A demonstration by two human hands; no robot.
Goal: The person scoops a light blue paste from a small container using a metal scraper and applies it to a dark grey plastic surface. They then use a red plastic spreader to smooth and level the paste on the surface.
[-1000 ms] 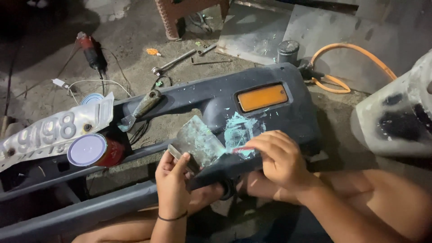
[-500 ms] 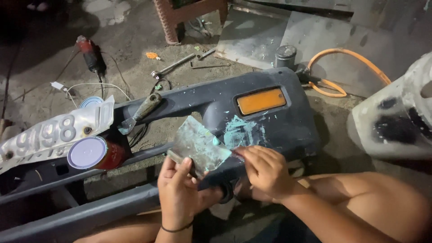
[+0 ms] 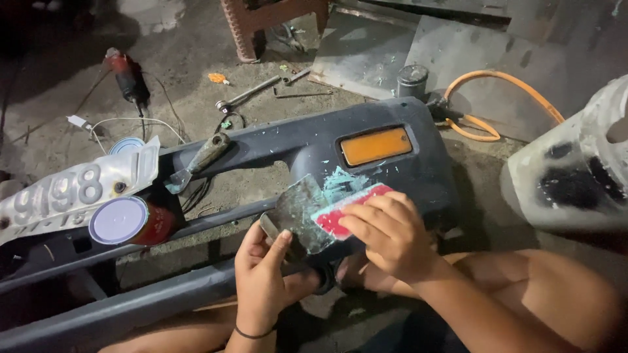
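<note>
The right hand (image 3: 392, 238) now grips a red spreader (image 3: 350, 208) and lays it on the grey mixing board (image 3: 299, 212), where half a second ago its fingers were bare against the pale green filler (image 3: 340, 180) on the dark bumper (image 3: 294, 147). So the putty work has gone from touching the patch to loading or wiping the blade. The left hand (image 3: 261, 274) is closed on the board's lower edge, thumb on top, holding it tilted above the bumper. How much filler sits on the blade is hard to make out, perhaps a thin smear. The board's underside and the left fingertips are hidden.
</note>
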